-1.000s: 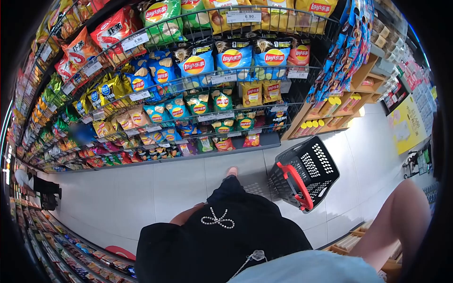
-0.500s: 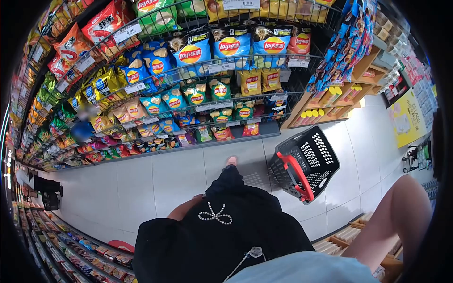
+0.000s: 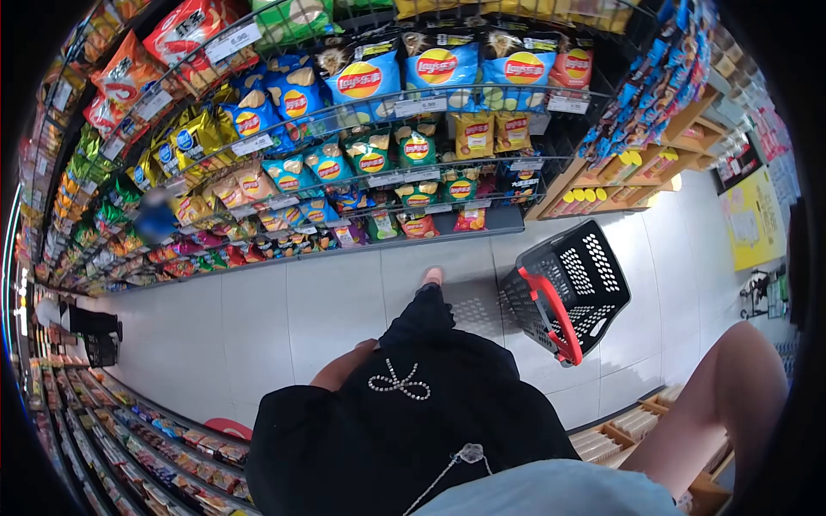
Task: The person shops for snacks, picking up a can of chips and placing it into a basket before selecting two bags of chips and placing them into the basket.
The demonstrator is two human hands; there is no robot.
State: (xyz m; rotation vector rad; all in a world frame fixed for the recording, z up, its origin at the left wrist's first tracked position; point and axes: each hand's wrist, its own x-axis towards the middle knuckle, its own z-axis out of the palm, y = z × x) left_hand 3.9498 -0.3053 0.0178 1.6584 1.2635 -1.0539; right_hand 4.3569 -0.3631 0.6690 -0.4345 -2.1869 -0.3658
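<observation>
- A black perforated shopping basket (image 3: pixel 605 297) with a red handle (image 3: pixel 562 315) stands on the pale tiled floor (image 3: pixel 318 297) of a supermarket aisle, just beside the shopper's dark-clad leg (image 3: pixel 417 315) and pink shoe (image 3: pixel 433 275).
- The shopper's left hand and right hand are out of sight, so whether the fingers are released, clenched or grasping anything cannot be told.
- A bare arm (image 3: pixel 342 368) shows beside the black top (image 3: pixel 340 443), which carries a beaded bow (image 3: pixel 398 381); a chain with a clear pendant (image 3: pixel 470 453) lies over the fabric.
- At right, a second bare arm (image 3: pixel 721 400) bends near light-blue cloth (image 3: pixel 546 490).
- Ahead, wire racks (image 3: pixel 447 176) display rows of snacks, among them blue Lay's bags (image 3: pixel 441 66), green Lay's bags (image 3: pixel 416 148) and red-and-white bags (image 3: pixel 183 33) beside a 6.90 price tag (image 3: pixel 232 41).
- Blue packets (image 3: pixel 645 86) hang at the rack's end, near wooden shelving (image 3: pixel 564 185) holding yellow-lidded canisters (image 3: pixel 589 196).
- A yellow sign (image 3: pixel 751 222) stands beyond.
- Down the aisle at far left, another person (image 3: pixel 86 321) in dark clothing appears near a dark basket (image 3: pixel 101 349).
</observation>
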